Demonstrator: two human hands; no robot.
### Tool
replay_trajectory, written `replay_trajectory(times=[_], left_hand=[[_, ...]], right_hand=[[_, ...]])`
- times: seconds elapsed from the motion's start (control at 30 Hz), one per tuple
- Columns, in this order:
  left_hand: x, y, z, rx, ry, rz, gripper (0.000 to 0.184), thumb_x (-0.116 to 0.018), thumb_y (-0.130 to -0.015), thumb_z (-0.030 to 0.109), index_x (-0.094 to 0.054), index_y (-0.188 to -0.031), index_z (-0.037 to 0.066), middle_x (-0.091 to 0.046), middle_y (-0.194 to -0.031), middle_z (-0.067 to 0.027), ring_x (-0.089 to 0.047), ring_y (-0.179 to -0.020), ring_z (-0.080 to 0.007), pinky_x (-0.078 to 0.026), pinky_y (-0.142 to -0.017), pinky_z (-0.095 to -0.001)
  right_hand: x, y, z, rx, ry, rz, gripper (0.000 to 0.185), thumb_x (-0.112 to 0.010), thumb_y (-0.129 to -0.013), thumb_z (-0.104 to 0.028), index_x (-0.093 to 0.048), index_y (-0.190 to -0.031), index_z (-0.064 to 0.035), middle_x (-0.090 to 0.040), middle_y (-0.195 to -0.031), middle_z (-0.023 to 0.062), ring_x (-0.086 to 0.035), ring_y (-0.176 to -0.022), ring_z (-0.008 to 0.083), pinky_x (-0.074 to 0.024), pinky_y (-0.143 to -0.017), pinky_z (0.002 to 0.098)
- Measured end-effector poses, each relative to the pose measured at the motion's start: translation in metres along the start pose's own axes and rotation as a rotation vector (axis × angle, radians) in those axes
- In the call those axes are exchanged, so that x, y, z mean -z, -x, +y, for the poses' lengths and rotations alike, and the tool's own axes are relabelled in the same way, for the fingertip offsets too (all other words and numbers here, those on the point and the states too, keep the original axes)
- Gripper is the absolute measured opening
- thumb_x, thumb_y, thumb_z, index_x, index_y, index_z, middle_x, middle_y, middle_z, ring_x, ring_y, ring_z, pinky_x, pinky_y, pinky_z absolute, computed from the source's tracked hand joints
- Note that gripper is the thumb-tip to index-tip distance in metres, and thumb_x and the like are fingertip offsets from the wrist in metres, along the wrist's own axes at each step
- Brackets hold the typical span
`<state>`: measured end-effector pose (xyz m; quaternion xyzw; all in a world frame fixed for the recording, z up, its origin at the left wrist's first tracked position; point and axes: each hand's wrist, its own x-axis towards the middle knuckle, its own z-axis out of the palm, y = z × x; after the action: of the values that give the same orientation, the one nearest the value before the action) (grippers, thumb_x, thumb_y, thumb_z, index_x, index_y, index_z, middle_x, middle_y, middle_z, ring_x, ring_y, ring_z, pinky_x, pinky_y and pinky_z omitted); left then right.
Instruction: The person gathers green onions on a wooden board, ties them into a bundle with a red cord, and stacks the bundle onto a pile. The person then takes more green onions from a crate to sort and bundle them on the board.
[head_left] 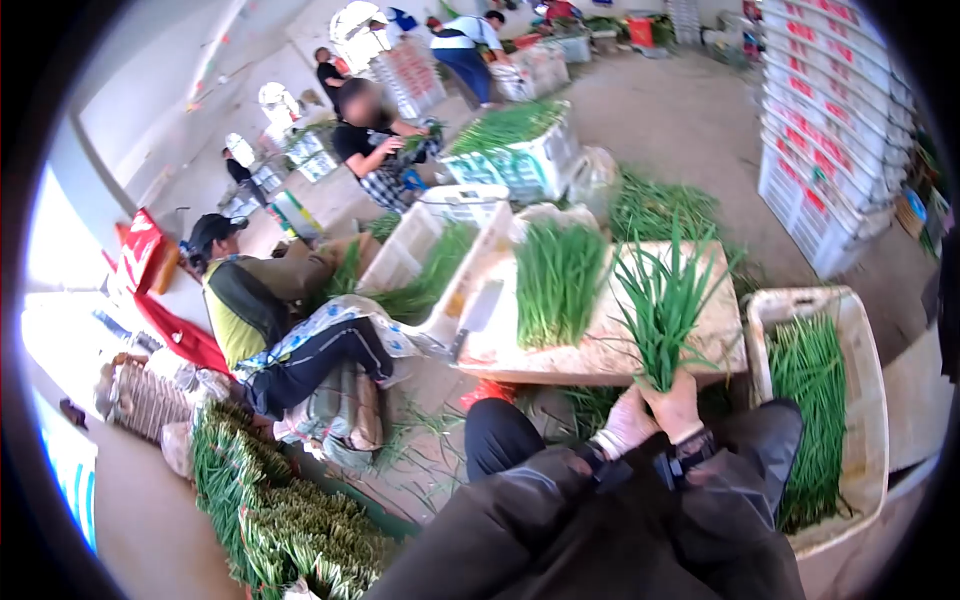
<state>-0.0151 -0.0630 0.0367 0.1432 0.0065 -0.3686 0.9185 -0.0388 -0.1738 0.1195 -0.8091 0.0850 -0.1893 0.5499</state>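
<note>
A bunch of green chives (662, 310) stands upright in front of me, its leaves fanned out above the near edge of a low table (490, 345). My right hand (676, 408) is closed around the bunch's lower end. Pressed close beside it, my left hand (628, 422) has its fingers closed at the stem bases, which the hands hide. On the table, left of the held bunch, lies a thick pile of chives (558, 285) with pale ends toward me. A broad flat blade (480, 310) rests at the table's left side.
At my right stands a white crate (872, 400) holding chives (808, 420). Tall stacked crates (825, 130) rise behind it. A person (260, 300) sits at left by another crate (470, 260). Tied bundles (270, 500) lie lower left; loose greens (660, 205) lie beyond the table.
</note>
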Motion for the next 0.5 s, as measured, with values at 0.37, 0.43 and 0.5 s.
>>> replay_trajectory(times=[0.37, 0.43, 0.5], left_hand=[[-0.033, -0.050, 0.063, -0.345, -1.781, 0.202, 0.028, -0.058, -0.103, 0.021, -0.063, -0.125, 0.005, -0.068, -0.125, -0.0192, -0.063, -0.122, -0.0340, -0.051, -0.104, -0.0435], [-0.018, -0.061, 0.065, -0.376, -1.643, 0.192, 0.029, -0.058, -0.101, 0.021, -0.065, -0.124, 0.005, -0.070, -0.121, -0.0198, -0.066, -0.116, -0.0347, -0.052, -0.100, -0.0434], [0.011, -0.074, 0.068, -0.403, -1.750, 0.149, 0.031, -0.052, -0.105, 0.018, -0.062, -0.131, 0.005, -0.068, -0.127, -0.0170, -0.063, -0.121, -0.0301, -0.049, -0.106, -0.0417]], right_hand=[[-0.025, -0.076, 0.044, 0.344, 0.255, -0.051, 0.021, -0.078, -0.081, -0.014, -0.074, -0.097, -0.0011, -0.075, -0.088, 0.0206, -0.075, -0.080, 0.0321, -0.0570, -0.071, 0.0420], [-0.025, -0.084, 0.046, 0.393, 0.395, -0.090, 0.027, -0.079, -0.081, -0.015, -0.072, -0.103, -0.0004, -0.074, -0.092, 0.0218, -0.074, -0.082, 0.0340, -0.0568, -0.073, 0.0427], [-0.026, -0.087, 0.029, 0.175, 0.148, -0.137, 0.035, -0.079, -0.080, -0.018, -0.070, -0.108, 0.0012, -0.074, -0.095, 0.0231, -0.072, -0.084, 0.0379, -0.0558, -0.075, 0.0442]])
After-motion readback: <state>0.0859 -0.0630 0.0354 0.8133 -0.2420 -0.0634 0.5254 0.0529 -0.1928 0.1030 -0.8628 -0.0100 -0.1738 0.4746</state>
